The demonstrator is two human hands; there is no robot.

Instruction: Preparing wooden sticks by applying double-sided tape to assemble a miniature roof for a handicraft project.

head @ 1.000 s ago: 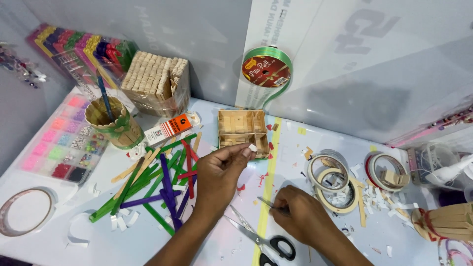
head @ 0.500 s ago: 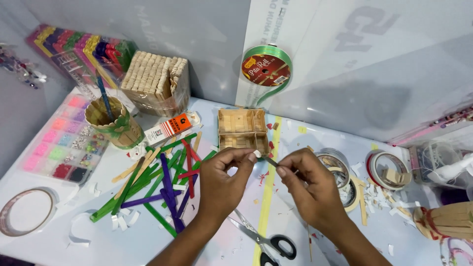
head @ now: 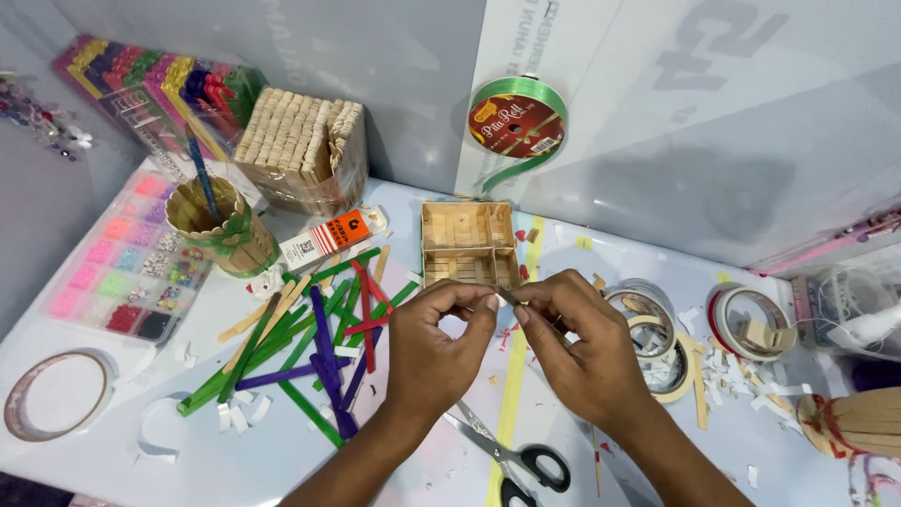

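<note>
My left hand (head: 439, 352) and my right hand (head: 574, 343) meet above the table, fingertips pinching a small thin piece (head: 505, 297) between them. Just beyond the fingers stands a small wooden box made of sticks (head: 466, 242) with two compartments. Left of my left hand lies a heap of coloured craft sticks (head: 314, 343) in green, purple and red. Black-handled scissors (head: 514, 460) lie on the table below my hands.
A glue tube (head: 330, 235), a stick-made cup with a blue tool (head: 216, 223), a bundle of plain sticks (head: 302, 150), a bead tray (head: 122, 258), tape rolls (head: 657, 343), a green ribbon reel (head: 517, 125), a tape ring (head: 54, 394).
My right hand rose from the table near the scissors to meet my left hand. Both now pinch the small piece between them in front of the wooden box.
</note>
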